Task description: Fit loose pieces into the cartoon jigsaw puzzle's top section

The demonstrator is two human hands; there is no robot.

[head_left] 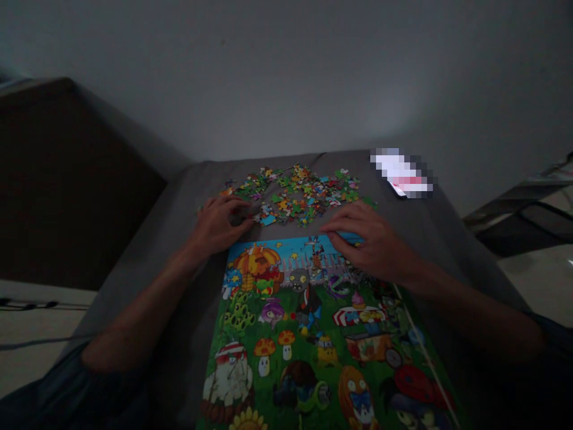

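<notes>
A colourful cartoon picture sheet [286,322] lies on the grey cloth, showing plants, mushrooms and a grey zombie figure. Beyond its far edge spreads a loose pile of jigsaw pieces [298,197]. My left hand [219,224] rests at the pile's left side, thumb and fingers curved apart near some pieces, with nothing visible between them. Over the sheet's far right corner is my right hand [367,239], its thumb and index fingertips close together in a pinch. Whatever may be between those tips is too small and dim to make out.
A lit phone [400,176], its screen pixelated, lies on the grey cloth surface [156,239] at the far right. A pale wall [277,77] rises behind. Dark furniture [67,185] stands on the left, and cables [40,304] run below it.
</notes>
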